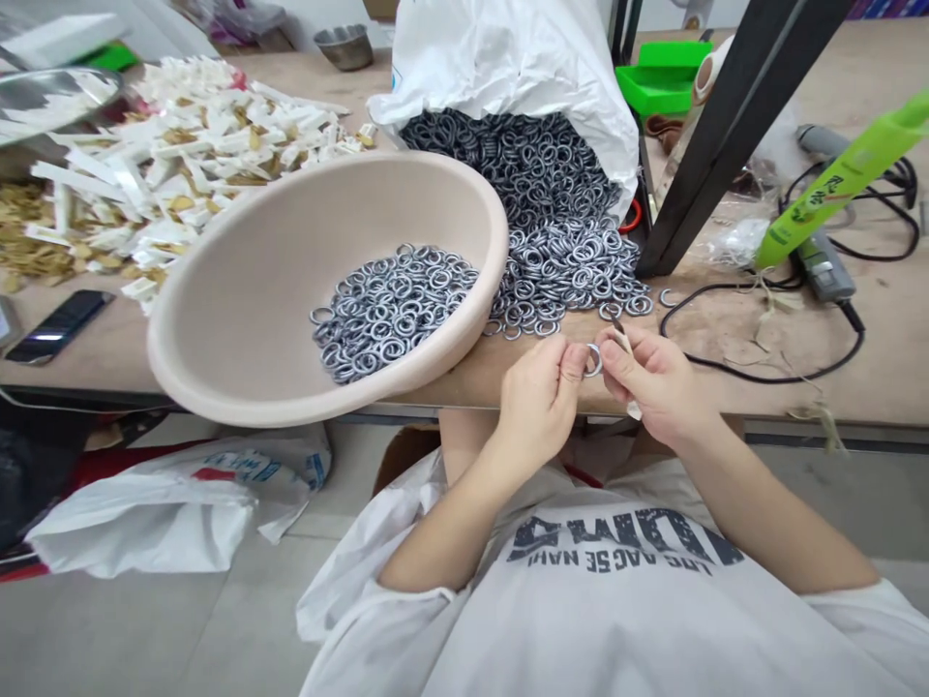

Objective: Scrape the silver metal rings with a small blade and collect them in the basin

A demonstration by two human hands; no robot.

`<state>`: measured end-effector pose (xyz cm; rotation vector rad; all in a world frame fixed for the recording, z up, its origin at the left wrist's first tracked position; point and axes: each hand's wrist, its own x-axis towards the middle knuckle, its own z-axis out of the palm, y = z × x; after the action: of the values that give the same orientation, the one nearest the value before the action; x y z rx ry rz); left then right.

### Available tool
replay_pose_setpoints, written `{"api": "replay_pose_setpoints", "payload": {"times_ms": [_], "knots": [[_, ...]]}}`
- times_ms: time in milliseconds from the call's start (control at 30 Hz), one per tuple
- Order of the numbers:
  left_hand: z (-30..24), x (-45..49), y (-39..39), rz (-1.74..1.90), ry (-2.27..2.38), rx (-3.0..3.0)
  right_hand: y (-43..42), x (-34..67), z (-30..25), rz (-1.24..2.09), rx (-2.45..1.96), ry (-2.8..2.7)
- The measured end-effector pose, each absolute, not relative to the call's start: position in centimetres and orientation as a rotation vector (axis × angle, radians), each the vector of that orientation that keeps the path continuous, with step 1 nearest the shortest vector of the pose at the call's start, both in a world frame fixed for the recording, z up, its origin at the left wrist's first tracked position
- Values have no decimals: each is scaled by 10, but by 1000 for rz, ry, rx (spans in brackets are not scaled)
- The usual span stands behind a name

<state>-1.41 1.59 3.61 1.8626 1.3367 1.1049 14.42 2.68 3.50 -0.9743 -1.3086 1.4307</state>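
My left hand point(541, 387) pinches a silver metal ring point(594, 361) between thumb and fingertips, just past the table's front edge. Close beside it, my right hand point(657, 378) is closed on a slim tool point(622, 339) with a dark tip and a pale wrapped handle. Its exact kind is hard to make out, and the fingers cover much of it. Behind both hands lies a heap of loose metal rings point(566, 266), spilling from a white sack point(500, 58). To the left, a beige plastic basin point(239, 290) tilts on the table with many similar rings point(399, 305) inside.
White and tan strips point(181, 165) are piled at the back left, near a phone point(59, 326). A black metal post point(733, 136) rises right of the sack. Further right are a corded grey tool point(827, 266), a lime-green packet point(842, 184) and a green tray point(660, 82).
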Motion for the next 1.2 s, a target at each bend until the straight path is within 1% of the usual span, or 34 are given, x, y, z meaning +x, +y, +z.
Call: {"api": "replay_pose_setpoints", "payload": {"times_ms": [100,133,200,300,367,467,500,600,667,733,867,967,1100,1200], "knots": [[26,-5,18,1137,1079,1407,23,141,32,1072,-1014,-1422],[25,-2,17,1130,1012,1290,23,140,31,999,-1025,-1449],[23,3,15,1109,920,1115,26,139,29,1021,-1042,-1451],[20,7,14,1109,854,952,34,140,27,1250,-1012,-1384],[18,7,15,1133,841,928,39,142,27,1222,-1003,-1372],[15,3,18,1153,867,975,41,148,29,1045,-1025,-1427],[14,2,19,1145,881,986,40,149,30,1053,-1026,-1457],[11,0,19,1100,876,1011,39,151,33,1226,-1016,-1500],[10,0,19,1091,847,1036,40,152,34,1259,-1023,-1499],[10,0,20,1094,832,1031,40,154,35,1147,-1052,-1582],[7,-3,24,1095,839,950,30,158,39,799,-1061,-1953],[5,-4,25,1098,845,909,21,157,44,691,-1048,-2100],[6,-6,22,1072,811,934,24,159,41,730,-1034,-2129],[10,-8,16,1026,731,1056,41,166,29,779,-1200,-2080]]}}
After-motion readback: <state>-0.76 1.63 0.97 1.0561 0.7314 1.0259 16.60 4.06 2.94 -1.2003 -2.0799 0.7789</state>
